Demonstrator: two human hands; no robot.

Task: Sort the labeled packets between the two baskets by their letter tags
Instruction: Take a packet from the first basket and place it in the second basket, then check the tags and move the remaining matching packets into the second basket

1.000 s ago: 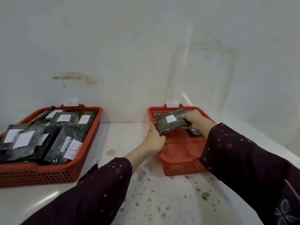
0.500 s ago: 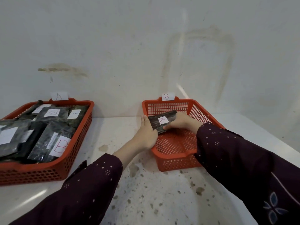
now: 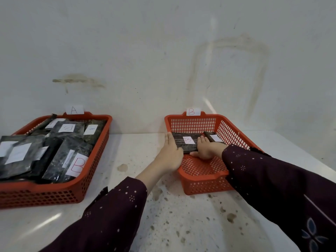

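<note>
Two red baskets stand against the wall. The left basket carries an A tag and holds several dark packets with white labels, one front packet marked B. The right basket carries a B tag. Inside it a dark packet labelled B lies low against the left wall. My left hand rests over that basket's left rim, touching the packet's left end. My right hand presses on the packet's right end. A second packet lies behind it in the basket.
The baskets sit on a white speckled table with stains, and a bare strip of table separates them. A stained white wall rises directly behind the baskets. My dark dotted sleeves cover both forearms.
The B packet, held above the right basket a second ago, has come down into it. Both hands followed it down and now lie flatter on its ends.
</note>
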